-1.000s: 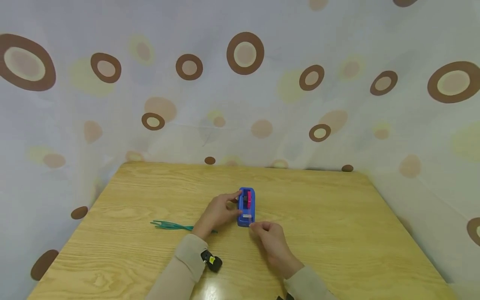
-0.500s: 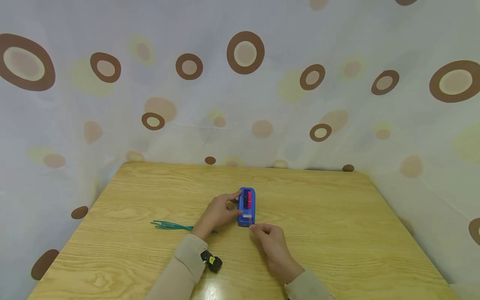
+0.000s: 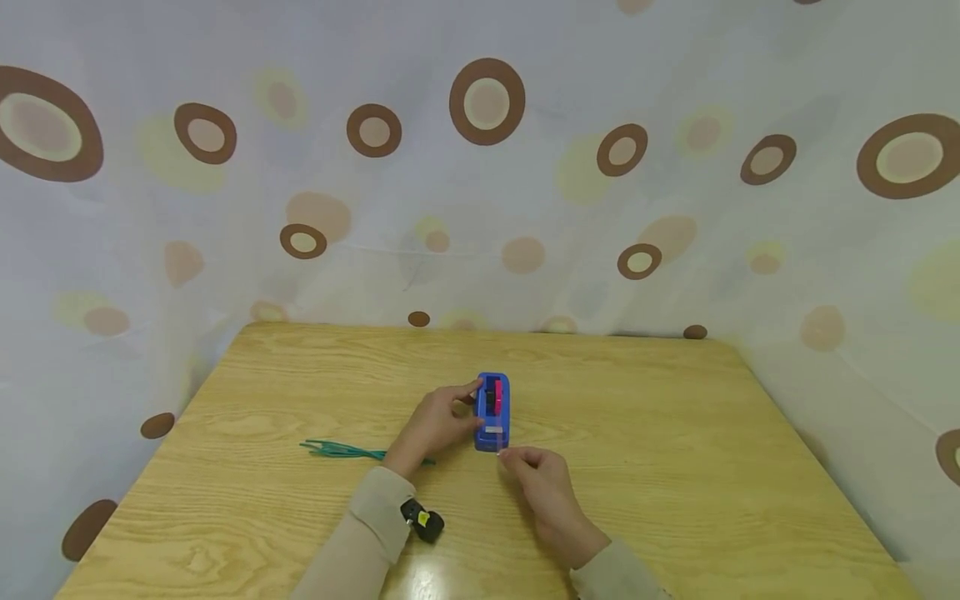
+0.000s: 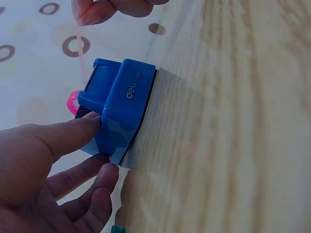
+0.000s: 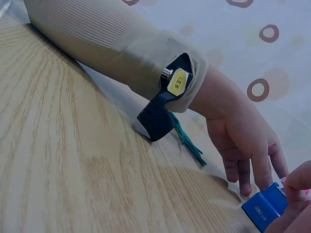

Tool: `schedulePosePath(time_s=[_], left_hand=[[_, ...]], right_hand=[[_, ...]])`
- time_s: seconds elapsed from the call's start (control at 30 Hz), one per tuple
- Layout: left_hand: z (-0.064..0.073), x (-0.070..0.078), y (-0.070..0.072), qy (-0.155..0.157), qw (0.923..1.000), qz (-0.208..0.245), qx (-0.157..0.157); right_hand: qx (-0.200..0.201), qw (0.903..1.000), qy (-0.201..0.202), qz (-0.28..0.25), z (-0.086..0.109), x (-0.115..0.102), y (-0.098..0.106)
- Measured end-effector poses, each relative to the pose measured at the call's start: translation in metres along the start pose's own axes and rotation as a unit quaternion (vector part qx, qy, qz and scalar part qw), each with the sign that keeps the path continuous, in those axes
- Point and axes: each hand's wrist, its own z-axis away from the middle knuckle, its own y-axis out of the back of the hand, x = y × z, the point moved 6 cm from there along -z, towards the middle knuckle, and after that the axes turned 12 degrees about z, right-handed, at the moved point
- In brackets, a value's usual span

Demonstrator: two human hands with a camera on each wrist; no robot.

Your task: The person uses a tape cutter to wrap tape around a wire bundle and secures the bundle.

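A blue tape dispenser [image 4: 131, 92] stands on the wooden table, its serrated cutter facing the person. My left hand [image 3: 441, 421] grips it from the left side, with the thumb near the cutter end. In the dispenser sits a pink-cored roll [image 3: 498, 398]. From the roll a clear strip of tape [image 4: 80, 51] runs above the cutter to my right hand [image 3: 551, 496]. The thumb and index finger of that hand pinch the end of the tape, just in front of the dispenser. In the right wrist view, the right fingers partly hide the dispenser.
Several green strands [image 3: 341, 451] lie in a bundle on the table [image 3: 675, 467], partly hidden beneath the left wrist. A black wrist camera [image 3: 423, 522] is strapped to the left sleeve. Behind the table hangs a patterned cloth [image 3: 555, 275] with brown rings.
The right hand has drawn back very slightly from the dispenser, still pinching the tape. The left hand keeps its grip, and the head view has tilted a little.
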Motion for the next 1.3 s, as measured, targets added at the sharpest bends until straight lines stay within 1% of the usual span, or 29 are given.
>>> schedulePosePath(time_s=[0.23,0.33,0.47,0.57,0.73,0.83,1.13,1.3], left_hand=[[0.000,-0.002,0.000,0.007,1.0000,0.001,0.000],[0.001,-0.001,0.000,0.003,1.0000,0.009,-0.002],[0.001,-0.003,-0.001,0.004,0.9998,0.017,-0.006],[0.001,-0.004,-0.001,0.006,0.9998,0.016,-0.006],[0.000,-0.003,-0.001,-0.001,0.9998,0.017,-0.005],[0.000,-0.002,-0.001,0.000,0.9998,0.016,-0.007],[0.000,0.001,0.000,0.003,1.0000,0.003,-0.004],[0.000,0.002,0.000,0.003,1.0000,0.008,-0.005]], right_hand=[[-0.005,0.9999,-0.004,0.010,0.004,0.001,0.000],[-0.009,0.9999,-0.005,0.002,0.005,0.003,0.000],[-0.013,0.9998,-0.008,-0.010,0.007,0.005,-0.001],[-0.016,0.9997,-0.007,-0.018,0.008,0.006,-0.001],[-0.021,0.9992,-0.018,-0.029,0.010,0.009,-0.002],[-0.020,0.9991,-0.020,-0.030,0.011,0.010,-0.003],[-0.022,0.9989,-0.008,-0.041,0.015,0.008,-0.004],[-0.019,0.9990,-0.006,-0.039,0.014,0.008,-0.004]])
